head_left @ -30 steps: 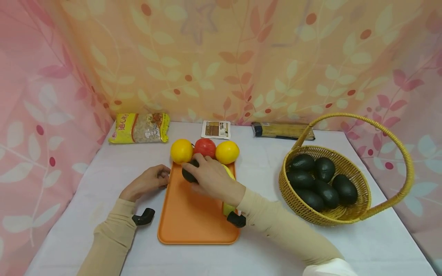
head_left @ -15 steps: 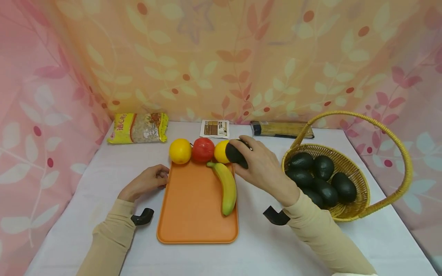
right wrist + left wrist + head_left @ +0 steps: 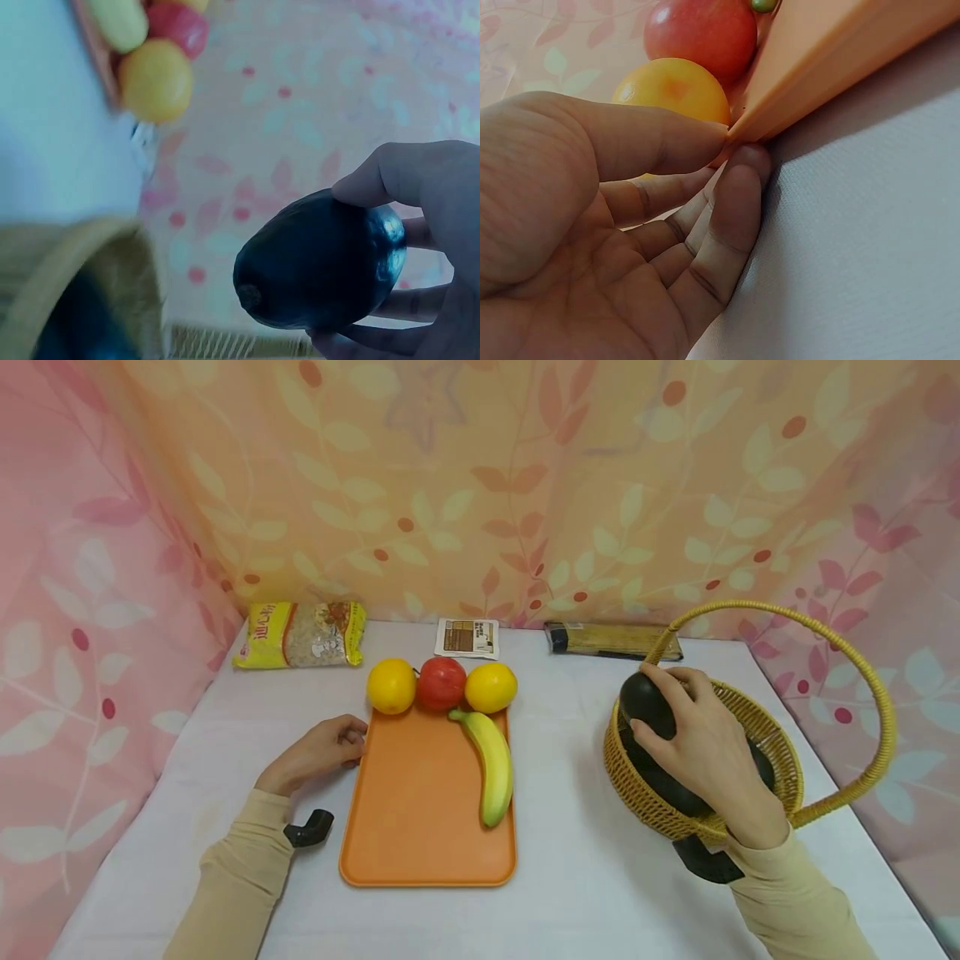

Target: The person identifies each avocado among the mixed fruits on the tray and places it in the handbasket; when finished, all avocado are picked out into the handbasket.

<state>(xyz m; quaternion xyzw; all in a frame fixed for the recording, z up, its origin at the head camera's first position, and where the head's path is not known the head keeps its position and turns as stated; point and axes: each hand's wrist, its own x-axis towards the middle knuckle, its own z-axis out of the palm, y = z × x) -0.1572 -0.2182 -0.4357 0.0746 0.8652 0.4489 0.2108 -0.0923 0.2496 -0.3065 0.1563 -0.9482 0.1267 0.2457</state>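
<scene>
My right hand (image 3: pixel 701 747) holds a dark avocado (image 3: pixel 645 702) over the left part of the wicker basket (image 3: pixel 630 793). In the right wrist view thumb and fingers wrap the wide end of the avocado, its stem end showing. More avocados (image 3: pixel 762 765) lie in the basket, partly hidden by this hand. My left hand (image 3: pixel 630 195) pinches the left edge of the orange tray (image 3: pixel 420 843), thumb on the rim and fingertips beneath it. On the tray's right side lies a banana (image 3: pixel 496 772). A yellow fruit (image 3: pixel 392 686), a red fruit (image 3: pixel 441 683) and another yellow fruit (image 3: pixel 491 687) line its far end.
The basket's tall handle (image 3: pixel 862 668) arches up at the right. Along the back of the white table (image 3: pixel 555 877) lie a yellow food bag (image 3: pixel 303 635), a small sachet (image 3: pixel 467 638) and a dark-ended flat package (image 3: pixel 611 641). Flowered cloth (image 3: pixel 480 485) hangs behind.
My right hand has carried the avocado from above the tray, past the right yellow fruit, to over the basket. The left hand has stayed at the tray's edge.
</scene>
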